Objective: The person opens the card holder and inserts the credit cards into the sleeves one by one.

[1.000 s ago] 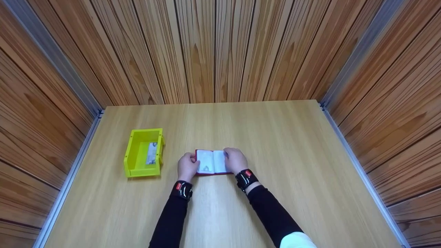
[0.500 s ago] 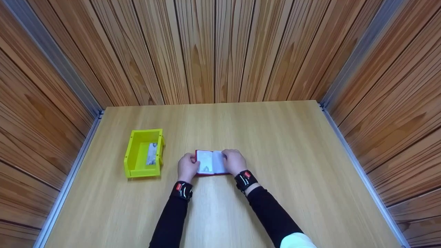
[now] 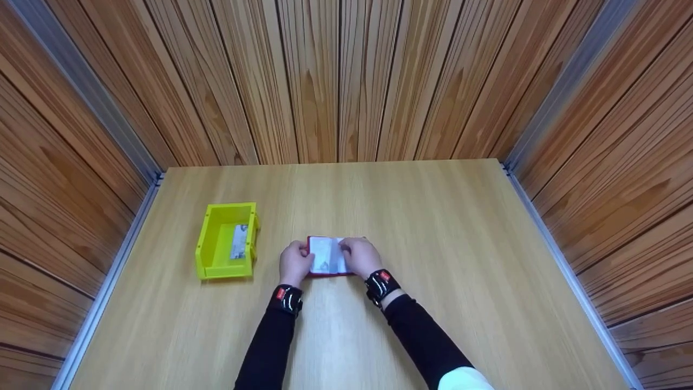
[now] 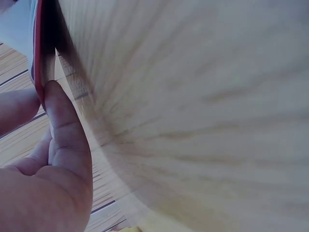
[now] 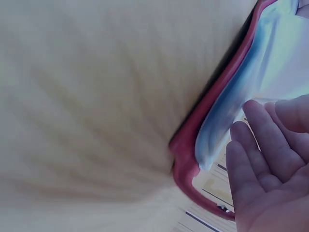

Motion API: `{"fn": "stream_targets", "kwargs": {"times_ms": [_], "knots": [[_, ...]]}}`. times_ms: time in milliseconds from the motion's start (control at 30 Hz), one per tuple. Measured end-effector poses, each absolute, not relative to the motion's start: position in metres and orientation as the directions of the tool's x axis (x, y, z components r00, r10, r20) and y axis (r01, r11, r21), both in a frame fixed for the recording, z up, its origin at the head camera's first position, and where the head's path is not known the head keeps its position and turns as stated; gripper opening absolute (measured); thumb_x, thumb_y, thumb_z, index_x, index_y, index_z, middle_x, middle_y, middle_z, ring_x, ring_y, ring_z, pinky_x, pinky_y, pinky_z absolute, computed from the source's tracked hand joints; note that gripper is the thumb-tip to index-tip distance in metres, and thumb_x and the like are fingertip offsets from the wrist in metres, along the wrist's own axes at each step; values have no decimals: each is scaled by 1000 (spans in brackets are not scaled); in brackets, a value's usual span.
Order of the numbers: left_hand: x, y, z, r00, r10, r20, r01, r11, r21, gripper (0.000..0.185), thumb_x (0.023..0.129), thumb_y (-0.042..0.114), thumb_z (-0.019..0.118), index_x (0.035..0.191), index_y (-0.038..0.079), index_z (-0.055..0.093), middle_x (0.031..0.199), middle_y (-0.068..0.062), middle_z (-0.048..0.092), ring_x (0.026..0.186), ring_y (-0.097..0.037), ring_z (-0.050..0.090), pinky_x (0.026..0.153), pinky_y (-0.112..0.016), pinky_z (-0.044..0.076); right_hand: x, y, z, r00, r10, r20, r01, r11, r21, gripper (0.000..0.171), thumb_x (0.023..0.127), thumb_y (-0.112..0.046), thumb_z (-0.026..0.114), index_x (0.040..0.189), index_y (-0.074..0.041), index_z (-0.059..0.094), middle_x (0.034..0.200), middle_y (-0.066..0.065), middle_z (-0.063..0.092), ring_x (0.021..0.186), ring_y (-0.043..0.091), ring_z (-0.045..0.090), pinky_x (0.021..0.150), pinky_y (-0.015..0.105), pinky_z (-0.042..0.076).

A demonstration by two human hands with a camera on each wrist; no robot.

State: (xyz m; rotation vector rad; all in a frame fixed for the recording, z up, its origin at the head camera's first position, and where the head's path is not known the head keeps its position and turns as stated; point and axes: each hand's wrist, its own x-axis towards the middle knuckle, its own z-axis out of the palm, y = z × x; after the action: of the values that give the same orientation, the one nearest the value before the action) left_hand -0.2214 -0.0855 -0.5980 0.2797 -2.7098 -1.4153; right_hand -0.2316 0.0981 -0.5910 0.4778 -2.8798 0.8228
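Observation:
A small red card holder (image 3: 320, 253) lies spread at the middle of the table, its pale, see-through sleeves facing up. My left hand (image 3: 295, 264) pinches its left edge; in the left wrist view thumb and finger meet at the red cover (image 4: 37, 53). My right hand (image 3: 363, 257) pinches a clear sleeve page (image 3: 335, 255) between thumb and forefinger, lifted partway over toward the left. In the right wrist view, the other fingers (image 5: 244, 169) extend beside the remaining sleeves (image 5: 236, 106), and a red strap with a metal snap (image 5: 223, 209) curves out from the cover.
A yellow-green bin (image 3: 204, 246) stands on the wooden table (image 3: 422, 211) to the left of my left hand. Inside it lies a pale printed card (image 3: 239, 241). Wood-panelled walls (image 3: 346, 81) enclose the table at the back and both sides.
My right hand has moved left, drawing the clear sleeve page over from the right side of the card holder. The left hand keeps its grip in the same place.

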Motion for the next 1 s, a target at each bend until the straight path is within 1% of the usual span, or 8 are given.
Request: {"fn": "stream_targets", "kwargs": {"times_ms": [200, 267, 467, 567, 800, 1000], "knots": [[-222, -85, -598, -982, -189, -32, -133, 554, 822, 27, 82, 1, 72, 107, -7, 66, 84, -10, 64, 83, -28, 61, 80, -40, 50, -231, 92, -594, -910, -329, 253, -414, 760, -500, 16, 88, -1, 67, 102, 0, 73, 99, 12, 73, 95, 29, 69, 86, 40, 52], [-221, -86, -598, -982, -188, -29, -130, 553, 823, 27, 82, 1, 72, 107, -7, 66, 83, -10, 64, 83, -28, 61, 79, -40, 50, -229, 91, -594, -904, -340, 257, -426, 747, -510, 17, 88, -1, 66, 104, 0, 72, 100, 12, 73, 96, 29, 68, 87, 40, 51], [-221, -87, -598, -983, -183, -8, -112, 565, 817, 26, 81, 1, 72, 104, -6, 66, 82, -9, 63, 82, -27, 60, 77, -39, 49, -227, 83, -591, -920, -339, 196, -389, 732, -560, 21, 91, -1, 63, 109, 1, 72, 106, 12, 72, 104, 29, 66, 94, 41, 48], [-221, -87, -598, -982, -187, -19, -122, 556, 822, 25, 81, 1, 72, 104, -6, 66, 83, -9, 63, 82, -27, 60, 77, -39, 49, -227, 79, -591, -923, -342, 177, -379, 727, -572, 23, 91, 1, 63, 112, 2, 71, 108, 13, 72, 105, 29, 65, 94, 41, 48], [-222, -89, -600, -980, -195, -30, -132, 535, 834, 24, 81, 1, 71, 104, -5, 68, 83, -9, 66, 82, -26, 62, 76, -38, 51, -227, 73, -594, -914, -345, 211, -402, 717, -570, 22, 91, 0, 64, 112, 2, 71, 108, 13, 72, 103, 29, 66, 92, 40, 50], [-222, -92, -598, -973, -230, 0, -130, 549, 826, 19, 86, 8, 70, 101, -4, 69, 88, -12, 69, 87, -29, 65, 82, -41, 51, -228, 73, -595, -918, -343, 200, -394, 724, -567, 23, 92, -2, 65, 113, 1, 70, 109, 13, 71, 104, 27, 66, 92, 40, 49]]}}
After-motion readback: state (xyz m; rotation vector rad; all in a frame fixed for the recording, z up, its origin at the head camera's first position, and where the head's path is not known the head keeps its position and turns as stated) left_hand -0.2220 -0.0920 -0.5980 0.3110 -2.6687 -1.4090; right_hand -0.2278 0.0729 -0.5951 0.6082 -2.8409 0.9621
